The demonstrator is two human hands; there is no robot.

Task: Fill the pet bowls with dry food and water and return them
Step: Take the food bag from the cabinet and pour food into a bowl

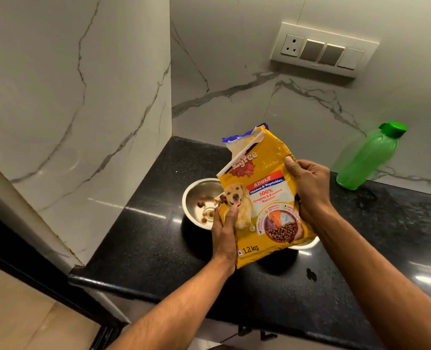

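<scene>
both hands (225, 232) on "1.2 kg" "adult" bag (262, 198)

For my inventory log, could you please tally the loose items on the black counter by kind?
Steel bowls: 2, the second mostly hidden behind the bag
Dog food bag: 1
Green bottle: 1
Total: 4

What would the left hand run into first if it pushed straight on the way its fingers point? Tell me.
The left hand, gripping the yellow dog food bag, points up and away along the bag's edge. Straight on, it would probably meet the steel bowl holding a few kibbles, though depth is uncertain.
</scene>
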